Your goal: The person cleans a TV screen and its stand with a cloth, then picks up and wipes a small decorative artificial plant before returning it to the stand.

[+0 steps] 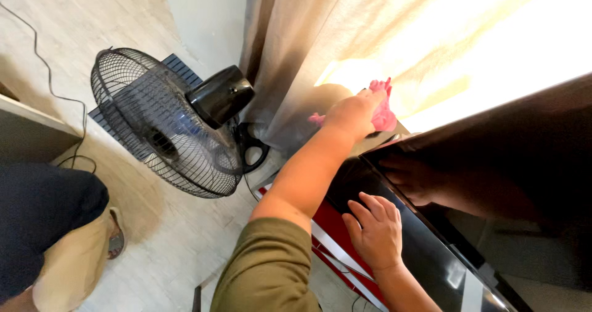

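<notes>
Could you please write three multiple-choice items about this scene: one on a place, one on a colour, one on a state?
1. Where does the black wire-cage floor fan stand?
A. on the floor beside the beige curtain
B. on top of the screen
C. on a shelf

2. What colour is the crumpled cloth?
A. blue
B. pink
C. white

3. How is the right hand?
A. gripping the cloth
B. closed in a fist
C. resting open on the glossy black flat screen

Answers:
1 A, its cage sits low, next to the curtain.
2 B, pink shows under the left hand.
3 C, its fingers lie spread on the screen.
</notes>
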